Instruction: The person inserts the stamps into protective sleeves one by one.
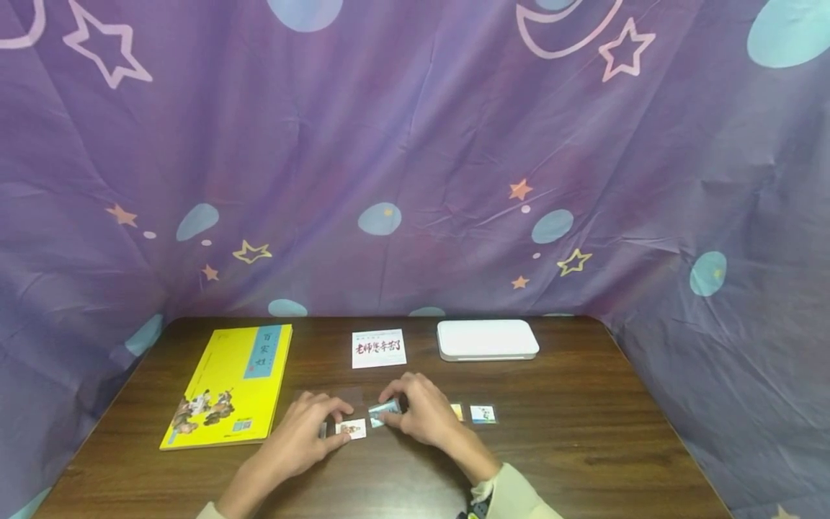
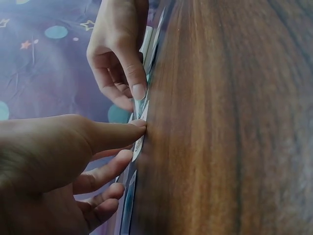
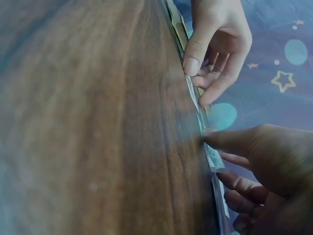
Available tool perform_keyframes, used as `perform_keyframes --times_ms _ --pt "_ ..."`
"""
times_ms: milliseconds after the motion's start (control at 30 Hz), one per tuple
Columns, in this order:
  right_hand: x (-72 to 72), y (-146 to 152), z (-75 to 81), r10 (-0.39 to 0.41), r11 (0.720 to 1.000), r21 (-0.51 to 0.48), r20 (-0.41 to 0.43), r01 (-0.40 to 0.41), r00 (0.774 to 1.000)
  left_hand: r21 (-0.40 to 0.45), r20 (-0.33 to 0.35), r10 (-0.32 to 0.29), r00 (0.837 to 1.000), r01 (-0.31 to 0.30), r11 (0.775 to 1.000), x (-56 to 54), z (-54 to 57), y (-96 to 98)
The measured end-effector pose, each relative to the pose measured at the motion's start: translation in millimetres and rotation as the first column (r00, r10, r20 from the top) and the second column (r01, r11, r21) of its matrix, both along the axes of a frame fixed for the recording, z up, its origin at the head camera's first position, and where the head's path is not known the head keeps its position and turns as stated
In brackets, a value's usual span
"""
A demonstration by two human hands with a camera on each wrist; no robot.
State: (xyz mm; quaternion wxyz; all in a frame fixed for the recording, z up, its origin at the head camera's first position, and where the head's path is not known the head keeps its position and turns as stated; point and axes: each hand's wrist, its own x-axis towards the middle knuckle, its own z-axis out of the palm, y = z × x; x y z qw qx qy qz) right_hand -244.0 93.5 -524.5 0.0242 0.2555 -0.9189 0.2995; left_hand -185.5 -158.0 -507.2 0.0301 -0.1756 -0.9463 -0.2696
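Note:
My left hand is at a small white picture card with a brownish figure. Its thumb lies on the card's near edge and its index finger curls toward the far side. In the left wrist view, that thumb touches the card close to the wood. My right hand pinches a small blue-green picture card between thumb and fingers, just right of the white one. In the right wrist view, the blue-green card is low along the table under the thumb. Part of it is hidden by the hand.
Right of my right hand lie a card with a green figure and a partly covered orange card. A yellow book lies at left. Behind are a white card with red characters and a white case. A purple curtain backs the table.

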Motion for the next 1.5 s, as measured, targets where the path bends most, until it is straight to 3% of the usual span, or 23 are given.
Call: perform_keyframes --times_ms 333,567,733,1033,1233,1500 --pt "1.1 0 0.9 -0.008 1.0 0.024 -0.017 0.009 1.0 0.044 0.046 0.01 0.999 -0.012 0.999 -1.3 0.9 1.2" --pt "-1.7 1 2.8 0.018 1.0 0.013 -0.007 -0.018 1.0 0.096 -0.002 -0.068 0.998 0.068 0.993 -4.7 0.0 -0.2" --pt "-10.8 -5 5.4 0.037 0.998 -0.044 0.006 -0.036 0.999 0.208 0.0 -0.133 0.991 0.13 0.969 -7.6 -1.2 -0.9" --pt "-35.1 -34 0.3 0.149 0.986 -0.076 0.04 -0.145 0.988 0.347 0.06 -0.13 0.99 0.102 0.932 -10.7 -2.1 -3.9" --pt "-40.5 -51 3.5 0.104 0.995 -0.002 0.073 -0.104 0.992 0.456 0.146 -0.154 0.977 0.072 0.887 -14.3 -4.2 -9.0" --pt "-38.0 -55 12.2 0.045 0.999 0.004 0.188 -0.047 0.981 0.491 0.189 -0.161 0.969 0.049 0.87 -15.2 -0.3 -10.3"
